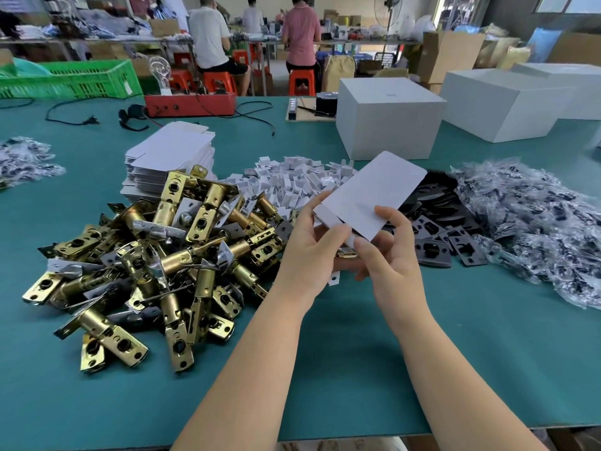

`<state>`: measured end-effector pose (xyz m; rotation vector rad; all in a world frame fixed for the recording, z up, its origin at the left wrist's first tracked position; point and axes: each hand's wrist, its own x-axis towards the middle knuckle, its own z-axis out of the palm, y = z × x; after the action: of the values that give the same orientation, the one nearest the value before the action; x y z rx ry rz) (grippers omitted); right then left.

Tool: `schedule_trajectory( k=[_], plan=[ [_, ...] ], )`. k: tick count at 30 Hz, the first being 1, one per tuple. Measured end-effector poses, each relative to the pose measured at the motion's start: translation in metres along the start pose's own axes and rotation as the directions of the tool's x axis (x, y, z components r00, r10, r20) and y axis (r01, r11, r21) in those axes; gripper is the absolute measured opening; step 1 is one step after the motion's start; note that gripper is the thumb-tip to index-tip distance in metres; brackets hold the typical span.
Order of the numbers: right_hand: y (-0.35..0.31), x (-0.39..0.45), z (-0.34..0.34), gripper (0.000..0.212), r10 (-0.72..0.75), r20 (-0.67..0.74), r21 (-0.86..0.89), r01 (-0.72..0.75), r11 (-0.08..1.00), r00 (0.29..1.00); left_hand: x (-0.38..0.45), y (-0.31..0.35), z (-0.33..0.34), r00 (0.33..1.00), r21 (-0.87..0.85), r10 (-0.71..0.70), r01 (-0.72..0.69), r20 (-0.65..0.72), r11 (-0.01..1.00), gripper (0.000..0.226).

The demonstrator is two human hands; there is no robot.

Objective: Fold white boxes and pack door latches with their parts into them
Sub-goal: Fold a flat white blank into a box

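I hold a small white box (374, 193) tilted above the green table (422, 369), its far end pointing up and to the right. My left hand (312, 245) grips the near end from underneath, with a bit of brass showing below my palm. My right hand (387, 242) pinches the box's near flap between thumb and fingers. A heap of brass door latches (153, 255) lies to the left. Behind it stands a stack of flat white box blanks (172, 157).
Small white folded inserts (292, 180) are piled behind the box. Black strike plates (439, 236) and bagged parts (536, 229) lie to the right, more bags (22, 161) far left. Large white cartons (387, 115) stand at the back. People sit at benches beyond.
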<state>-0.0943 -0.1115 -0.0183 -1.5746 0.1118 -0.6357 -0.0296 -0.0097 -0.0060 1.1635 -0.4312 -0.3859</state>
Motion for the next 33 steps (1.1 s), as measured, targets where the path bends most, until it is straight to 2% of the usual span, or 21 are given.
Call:
schedule_trajectory(
  k=[9, 14, 20, 26, 33],
  plan=[
    [0.0028, -0.0011, -0.001, 0.04, -0.015, -0.056, -0.005, 0.015, 1.0, 0.998, 0.0005, 0.0019, 0.0009, 0.997, -0.087, -0.071, 0.07, -0.014, 0.994, 0.045],
    [0.0004, -0.0025, -0.0015, 0.037, -0.029, -0.053, -0.057, 0.026, 0.998, 0.998, -0.0007, 0.0021, 0.0007, 0.998, -0.057, -0.049, 0.047, -0.025, 0.997, 0.032],
    [-0.0025, -0.0046, 0.001, 0.033, -0.097, -0.058, -0.134, 0.088, 0.987, 0.994, -0.0028, 0.0042, 0.002, 1.0, -0.073, -0.031, 0.03, -0.004, 0.997, 0.027],
    [-0.0018, -0.0037, 0.0007, 0.033, -0.096, -0.07, -0.106, 0.089, 0.99, 0.993, -0.0027, 0.0044, 0.0028, 1.0, -0.048, -0.019, 0.018, -0.01, 0.999, 0.026],
    [-0.0046, -0.0072, 0.004, 0.034, -0.117, -0.021, -0.187, 0.111, 0.976, 0.993, -0.0017, 0.0048, 0.0014, 0.996, -0.057, 0.011, -0.017, -0.092, 0.998, 0.026]
  ],
)
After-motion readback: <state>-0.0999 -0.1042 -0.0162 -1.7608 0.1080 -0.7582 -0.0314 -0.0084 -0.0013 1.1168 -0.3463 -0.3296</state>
